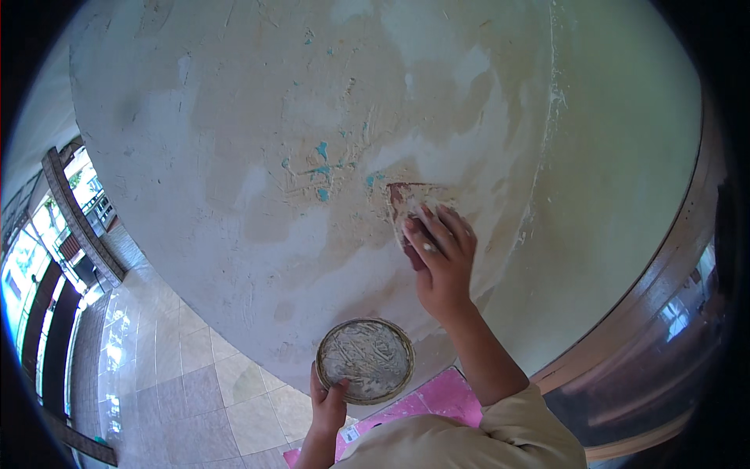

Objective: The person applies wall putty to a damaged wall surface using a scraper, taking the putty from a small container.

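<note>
My right hand (447, 262) is closed on a flat reddish-brown putty spreader (398, 200), pressed against the wall (312, 242). Pale putty coats much of the spreader and dots my fingers. Low in front of me, my left hand (329, 404) grips the near left rim of a round shallow tin lid (366, 361), thumb on top; the fingers beneath it are hidden. Ridged greyish putty fills the lid. Patchy beige and white filler covers the wall. Bits of turquoise paint (322, 171) show through rough scrapes left of the spreader.
A cracked vertical line (539, 164) separates the patched area from a smooth pale green wall stretch (617, 180). Brown glossy wood framing (617, 332) stands at right. Below lie a pink sheet (449, 397) and a tiled floor (191, 375). A bright opening with dark posts (58, 328) is at left.
</note>
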Tool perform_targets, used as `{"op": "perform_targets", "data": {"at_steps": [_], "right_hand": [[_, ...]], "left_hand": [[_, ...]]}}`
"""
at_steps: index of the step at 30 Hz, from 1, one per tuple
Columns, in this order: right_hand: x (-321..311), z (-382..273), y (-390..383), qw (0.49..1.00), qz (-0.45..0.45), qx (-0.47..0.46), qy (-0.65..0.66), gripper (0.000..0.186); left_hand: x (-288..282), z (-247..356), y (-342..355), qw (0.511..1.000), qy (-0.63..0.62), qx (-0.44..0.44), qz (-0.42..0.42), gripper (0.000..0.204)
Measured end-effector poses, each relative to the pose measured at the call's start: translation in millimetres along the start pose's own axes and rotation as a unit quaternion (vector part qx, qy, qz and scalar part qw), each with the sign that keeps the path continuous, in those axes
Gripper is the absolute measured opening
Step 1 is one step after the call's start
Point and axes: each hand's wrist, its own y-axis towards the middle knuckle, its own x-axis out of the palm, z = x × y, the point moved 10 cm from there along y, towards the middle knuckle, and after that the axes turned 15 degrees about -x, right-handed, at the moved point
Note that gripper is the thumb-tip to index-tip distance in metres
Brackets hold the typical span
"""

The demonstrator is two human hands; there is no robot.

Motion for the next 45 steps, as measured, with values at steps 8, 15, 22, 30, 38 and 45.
{"op": "perform_targets", "data": {"at_steps": [8,15,22,30,38,45], "right_hand": [[1.7,1.4,-6.1,1.000,-0.013,0.010,0.001,0.043],[13.0,1.4,-10.0,1.000,-0.015,0.012,-0.003,0.044],[5.6,-1.0,-6.8,1.000,-0.010,0.005,0.001,0.046],[19.2,0.5,-3.1,1.000,-0.017,0.003,0.012,0.045],[29.5,-12.1,-14.9,1.000,-0.005,-0.014,-0.004,0.047],[24.1,-20.7,-13.0,1.000,0.005,-0.014,0.008,0.047]], "left_hand": [[-1.2,-3.9,2.2,1.000,-0.016,-0.016,-0.003,0.056],[-1.2,0.5,3.0,1.000,0.006,0.002,-0.012,0.053],[3.8,1.7,1.6,1.000,0.026,-0.004,-0.015,0.052],[4.3,3.3,2.4,1.000,0.000,-0.007,-0.009,0.050],[1.0,-3.0,0.8,1.000,0.022,-0.008,-0.003,0.049],[-7.7,-6.7,0.8,1.000,0.006,0.011,-0.003,0.049]]}}
